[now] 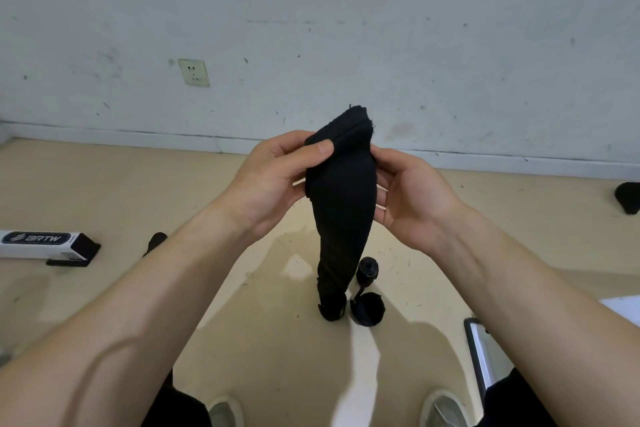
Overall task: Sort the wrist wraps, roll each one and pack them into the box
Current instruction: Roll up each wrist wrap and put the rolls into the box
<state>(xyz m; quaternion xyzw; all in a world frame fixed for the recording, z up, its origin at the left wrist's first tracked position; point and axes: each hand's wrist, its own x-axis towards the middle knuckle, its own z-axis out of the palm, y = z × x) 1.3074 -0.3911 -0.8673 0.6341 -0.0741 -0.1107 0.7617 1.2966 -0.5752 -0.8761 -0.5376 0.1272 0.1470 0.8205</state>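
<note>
A long black wrist wrap (341,204) hangs between my hands, its lower end reaching the floor. My left hand (273,177) pinches its folded top edge with the thumb on the near face. My right hand (412,194) curls its fingers behind the wrap's right side. Two rolled black wraps stand on the floor just right of the hanging end: a smaller rolled wrap (367,272) and a wider rolled wrap (367,309) in front of it. The white and black box (45,244) lies at the far left, open at its right end.
A white wall with a socket (194,72) closes the back. Another black item (627,197) lies at the right edge, and a dark piece (156,242) shows behind my left forearm. A dark-framed panel (479,350) lies lower right. My shoes (227,411) are at the bottom.
</note>
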